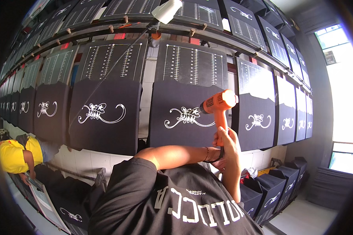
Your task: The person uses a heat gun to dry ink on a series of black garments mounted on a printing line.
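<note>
In my right hand [230, 144] is an orange heat gun [220, 102], its fingers wrapped around the handle. The dark nozzle points left, over the white line print [184, 117] on a black fabric panel [180, 139]. My left forearm crosses in front of my chest. My left hand [219, 163] is beside my right wrist, its fingers mostly hidden. A black cord [221, 152] runs down from the gun's handle past my hands. The fabric covers the lower part of a dark board [211, 64] with white ruler marks.
Similar boards with printed black fabric [98, 135] line both sides and a row behind. A white lamp-like head [166, 11] on a thin pole hangs over the rack rail. At left, a person in a yellow shirt [17, 156] holds a frame [41, 196]. More panels [268, 188] stand behind me.
</note>
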Demonstrator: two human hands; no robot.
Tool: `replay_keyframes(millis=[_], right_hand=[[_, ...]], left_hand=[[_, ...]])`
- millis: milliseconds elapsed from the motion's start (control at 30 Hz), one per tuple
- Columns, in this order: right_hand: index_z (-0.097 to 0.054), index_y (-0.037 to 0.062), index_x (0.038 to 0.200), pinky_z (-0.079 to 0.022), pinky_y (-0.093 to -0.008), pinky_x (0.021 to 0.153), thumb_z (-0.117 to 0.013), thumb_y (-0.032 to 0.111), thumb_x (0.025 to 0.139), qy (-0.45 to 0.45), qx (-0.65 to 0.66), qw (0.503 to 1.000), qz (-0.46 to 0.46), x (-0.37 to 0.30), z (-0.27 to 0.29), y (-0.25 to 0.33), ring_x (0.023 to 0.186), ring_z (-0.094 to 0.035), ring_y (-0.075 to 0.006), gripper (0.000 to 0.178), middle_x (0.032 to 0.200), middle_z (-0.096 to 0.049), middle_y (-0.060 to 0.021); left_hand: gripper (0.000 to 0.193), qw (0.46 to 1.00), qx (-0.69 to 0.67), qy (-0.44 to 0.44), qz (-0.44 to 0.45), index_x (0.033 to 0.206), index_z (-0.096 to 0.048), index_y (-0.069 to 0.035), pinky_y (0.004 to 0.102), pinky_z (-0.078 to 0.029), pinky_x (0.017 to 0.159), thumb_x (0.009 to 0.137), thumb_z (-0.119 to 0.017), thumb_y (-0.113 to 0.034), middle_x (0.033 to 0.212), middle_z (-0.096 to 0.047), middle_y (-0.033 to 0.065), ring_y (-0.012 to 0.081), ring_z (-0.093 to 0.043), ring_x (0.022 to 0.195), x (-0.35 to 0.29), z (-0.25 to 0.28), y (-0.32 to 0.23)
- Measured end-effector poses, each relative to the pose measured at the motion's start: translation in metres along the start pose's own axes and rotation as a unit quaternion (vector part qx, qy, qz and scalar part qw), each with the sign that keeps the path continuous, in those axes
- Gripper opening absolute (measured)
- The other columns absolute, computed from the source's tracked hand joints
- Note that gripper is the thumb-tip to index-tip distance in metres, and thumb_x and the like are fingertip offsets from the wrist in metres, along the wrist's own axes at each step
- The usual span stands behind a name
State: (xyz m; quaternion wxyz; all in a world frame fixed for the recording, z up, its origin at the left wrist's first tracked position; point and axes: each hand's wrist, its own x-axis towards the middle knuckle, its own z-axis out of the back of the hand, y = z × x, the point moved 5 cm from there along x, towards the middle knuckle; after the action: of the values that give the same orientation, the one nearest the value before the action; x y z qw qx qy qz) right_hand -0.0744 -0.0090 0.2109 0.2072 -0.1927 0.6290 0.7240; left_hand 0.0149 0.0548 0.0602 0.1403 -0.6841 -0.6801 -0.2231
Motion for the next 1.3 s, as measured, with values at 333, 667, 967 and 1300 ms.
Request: replay_keyframes(millis=[333,667,967,1300], right_hand=[[-0.059,0.001,0.103,-0.051,-0.0258,0.06,-0.064,0.029,0.097,0.056,-0.017,0.998,0.005,0.005,-0.009,-0.004,0.066,-0.057,-0.0098,0.029,0.079,-0.057,-0.0019],[-0.057,0.0008,0.095,-0.048,-0.0255,0.057,-0.063,0.028,0.097,0.077,-0.018,0.997,-0.021,-0.003,-0.016,0.003,0.061,-0.057,-0.0109,0.028,0.075,-0.057,-0.0029],[-0.059,-0.0004,0.101,-0.049,-0.026,0.06,-0.065,0.03,0.096,0.089,-0.088,0.992,0.004,0.001,-0.028,-0.002,0.063,-0.058,-0.0104,0.031,0.077,-0.058,-0.003],[-0.059,-0.0025,0.108,-0.05,-0.0253,0.059,-0.063,0.028,0.098,0.13,-0.054,0.99,0.0,0.009,-0.045,0.002,0.064,-0.059,-0.0106,0.032,0.079,-0.059,-0.0031]], left_hand=[[0.045,0.998,0.04,-0.045,-0.025,0.127,-0.057,-0.018,0.0382,-0.045,0.092,0.092,-0.063,-0.046,0.122,-0.059,0.0041,0.0153,-0.056,0.113,-0.014,-0.046,-0.007],[0.044,0.996,0.054,-0.058,-0.027,0.126,-0.057,-0.017,0.0383,-0.046,0.091,0.092,-0.062,-0.044,0.121,-0.059,0.0046,0.0158,-0.057,0.112,-0.019,-0.044,-0.005],[0.043,0.995,0.066,-0.069,-0.035,0.126,-0.058,-0.016,0.0383,-0.046,0.091,0.092,-0.062,-0.043,0.121,-0.06,0.0051,0.0163,-0.057,0.111,-0.023,-0.045,-0.007],[0.042,0.993,0.083,-0.073,-0.045,0.126,-0.058,-0.015,0.0384,-0.047,0.09,0.093,-0.061,-0.041,0.12,-0.06,0.0057,0.0168,-0.058,0.11,-0.03,-0.049,-0.017]])
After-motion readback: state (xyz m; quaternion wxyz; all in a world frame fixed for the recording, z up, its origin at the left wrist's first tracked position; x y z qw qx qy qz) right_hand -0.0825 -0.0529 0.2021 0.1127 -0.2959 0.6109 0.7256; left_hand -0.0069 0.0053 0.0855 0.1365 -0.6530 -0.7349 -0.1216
